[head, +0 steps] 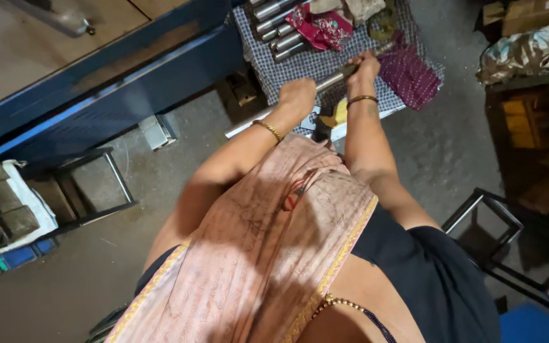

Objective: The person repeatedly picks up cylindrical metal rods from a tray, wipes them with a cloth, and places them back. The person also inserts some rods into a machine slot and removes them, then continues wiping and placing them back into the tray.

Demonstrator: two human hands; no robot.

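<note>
Both of my hands grip one long steel rod (332,80) that lies slantwise over a blue-and-white checked cloth (300,63) on the floor. My left hand (298,95) is closed around its lower part, and below that hand the rod runs on to the lower left. My right hand (365,65) holds it higher up, near a purple dotted cloth (409,75). Each wrist wears a gold bangle. A pink draped cloth over my body hides the floor below my arms.
Several shorter steel rods (279,30) lie side by side at the top of the checked cloth, beside a red patterned cloth (321,27). A blue metal table (103,76) stands at upper left, black metal frames (87,190) at left and right, boxes at far left.
</note>
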